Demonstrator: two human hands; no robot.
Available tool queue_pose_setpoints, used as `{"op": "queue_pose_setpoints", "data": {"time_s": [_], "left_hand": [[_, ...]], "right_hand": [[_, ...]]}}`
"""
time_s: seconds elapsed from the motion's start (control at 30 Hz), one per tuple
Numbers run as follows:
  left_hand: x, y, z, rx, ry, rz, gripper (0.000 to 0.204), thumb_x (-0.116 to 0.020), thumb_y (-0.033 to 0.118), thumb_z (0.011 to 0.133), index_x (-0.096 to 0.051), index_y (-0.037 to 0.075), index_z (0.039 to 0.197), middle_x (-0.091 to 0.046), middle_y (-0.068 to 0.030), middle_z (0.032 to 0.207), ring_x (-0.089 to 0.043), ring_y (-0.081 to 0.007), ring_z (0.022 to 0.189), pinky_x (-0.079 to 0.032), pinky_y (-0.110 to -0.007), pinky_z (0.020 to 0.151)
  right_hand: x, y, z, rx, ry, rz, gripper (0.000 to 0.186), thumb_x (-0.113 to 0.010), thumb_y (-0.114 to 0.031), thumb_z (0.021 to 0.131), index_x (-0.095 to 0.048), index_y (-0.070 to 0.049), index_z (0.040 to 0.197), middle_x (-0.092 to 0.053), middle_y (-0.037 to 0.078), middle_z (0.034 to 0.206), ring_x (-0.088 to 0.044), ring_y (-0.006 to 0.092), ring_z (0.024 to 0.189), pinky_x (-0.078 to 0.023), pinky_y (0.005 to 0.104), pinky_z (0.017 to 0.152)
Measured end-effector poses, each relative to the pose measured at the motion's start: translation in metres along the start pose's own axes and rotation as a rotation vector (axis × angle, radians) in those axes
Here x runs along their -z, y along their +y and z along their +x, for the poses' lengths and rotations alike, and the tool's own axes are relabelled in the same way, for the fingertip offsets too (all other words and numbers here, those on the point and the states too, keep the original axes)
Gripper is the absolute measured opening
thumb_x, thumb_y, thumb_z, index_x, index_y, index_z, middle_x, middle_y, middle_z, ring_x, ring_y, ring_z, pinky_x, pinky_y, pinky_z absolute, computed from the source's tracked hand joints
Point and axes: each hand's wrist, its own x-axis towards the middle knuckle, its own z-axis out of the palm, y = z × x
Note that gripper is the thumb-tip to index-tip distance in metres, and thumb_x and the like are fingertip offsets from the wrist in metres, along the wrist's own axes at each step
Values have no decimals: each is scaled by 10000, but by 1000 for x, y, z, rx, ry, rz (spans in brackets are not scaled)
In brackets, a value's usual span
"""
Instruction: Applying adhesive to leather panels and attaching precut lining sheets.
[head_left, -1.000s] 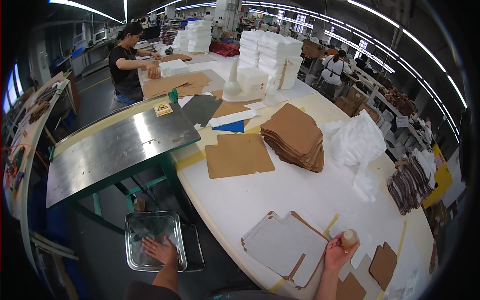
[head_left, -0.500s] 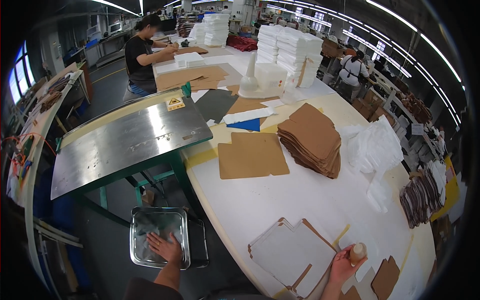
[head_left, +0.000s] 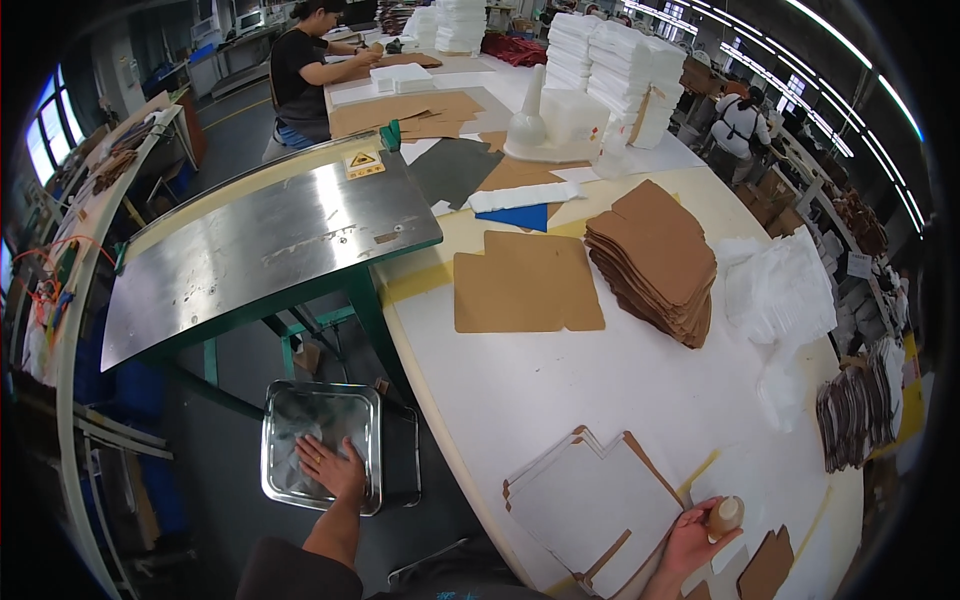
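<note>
My left hand [head_left: 332, 468] lies flat with fingers spread on a shiny square metal top [head_left: 285, 480], a tray or a stool seat, beside the worktable. In my right hand [head_left: 690, 540] is a small translucent bottle [head_left: 727, 517] with amber-brown contents, held over the table's near right part. Left of that hand lies a stack of white-faced, brown-edged cut pieces [head_left: 590, 510]. Brown cut pieces [head_left: 767, 566] rest to its right. Farther off are a single flat brown piece [head_left: 525, 290] and a thick pile of brown pieces [head_left: 655, 260].
A metal-topped bench [head_left: 270, 240] on green legs adjoins the worktable [head_left: 480, 400] at left. Crumpled white sheeting [head_left: 780, 290] lies at right. A white cone-topped container [head_left: 530, 125] and white stacks [head_left: 610, 75] stand behind. A co-worker [head_left: 305, 75] sits at the far left.
The whole view has shifted, with the far things now higher and slightly to the right in the picture. Both hands keep their places, the right one still holding the bottle.
</note>
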Motion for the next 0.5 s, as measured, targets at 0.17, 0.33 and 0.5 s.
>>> {"op": "queue_pose_setpoints", "data": {"time_s": [0.17, 0.33, 0.5], "left_hand": [[8, 3, -2, 8, -25, 40, 849, -451, 510, 947, -153, -39, 1523, -102, -211, 1611, -63, -345, 1501, -57, -494, 1197], [13, 2, -6, 11, -41, 30, 826, -370, 536, 981, -134, -38, 1526, -82, -199, 1617, -50, -333, 1505, -48, -487, 1199], [14, 10, -1, 38, -183, 40, 856, -327, 578, 981, -114, -45, 1527, -61, -194, 1622, -45, -329, 1506, -39, -480, 1201]], "right_hand": [[-8, 5, -8, -7, -24, 30, 583, -673, -427, 904, -509, -50, 1316, -574, 76, 1310, -533, 211, 1214, -447, 370, 951], [-16, 8, -7, 32, 74, 16, 592, -687, -451, 887, -520, -57, 1296, -586, 59, 1259, -550, 198, 1178, -457, 358, 929], [-12, 13, -3, 164, 139, -161, 616, -719, -459, 859, -514, -79, 1299, -579, 45, 1196, -555, 207, 1148, -465, 340, 905]]}}
